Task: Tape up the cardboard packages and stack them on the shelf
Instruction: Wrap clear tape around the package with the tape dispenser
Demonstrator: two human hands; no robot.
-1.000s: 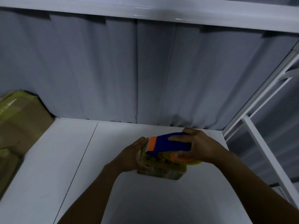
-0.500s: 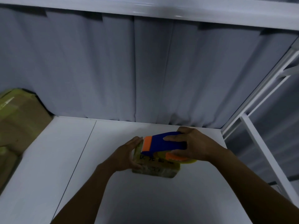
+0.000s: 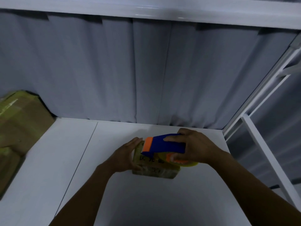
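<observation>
Head, R hand (image 3: 197, 149) holds dispenser (image 3: 164, 144) on pkg (image 3: 154, 170), L hand (image 3: 125, 155) touching

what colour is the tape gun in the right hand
The tape gun is dark blue with orange parts, seen clearly in the head view.

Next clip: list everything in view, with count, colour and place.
small package: one, brown-yellowish, on the shelf board, between the hands
tape dispenser: one, blue and orange with a yellow roll, on top of the small package
large boxes: two, it seems, brown with yellowish tape, far left
shelf board: one, white, under everything
upper shelf: one, white, top of view
curtain: one, grey, behind the shelf
left hand: flat against the small package's left side
right hand: grips the tape dispenser
</observation>
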